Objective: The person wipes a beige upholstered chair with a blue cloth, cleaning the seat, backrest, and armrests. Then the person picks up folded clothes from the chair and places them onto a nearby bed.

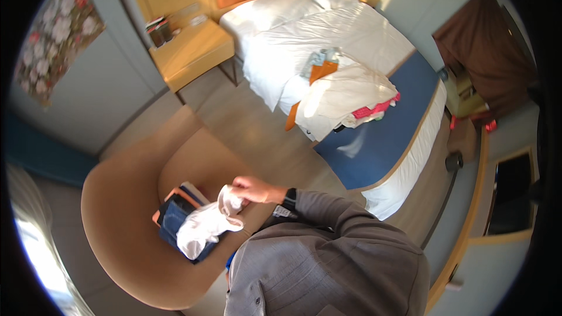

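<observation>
My right hand (252, 190), a dark watch at its wrist, reaches across to the left with its fingers pinched on a white garment (202, 228). Loops like straps show near the fingers, and the rest of the cloth droops over a stack of folded clothes (171, 220) in dark blue, black and orange. That stack lies on the seat of a tan armchair (111, 216). I cannot make out the garment's exact kind. My left hand does not show.
A bed (275, 41) with white bedding and a blue runner (369, 158) stands ahead, a heap of clothes (345, 96) on it. Left of the bed is a wooden bedside table (196, 52). A wall screen (509, 196) hangs at the right, and a pale curtain (29, 216) at the left.
</observation>
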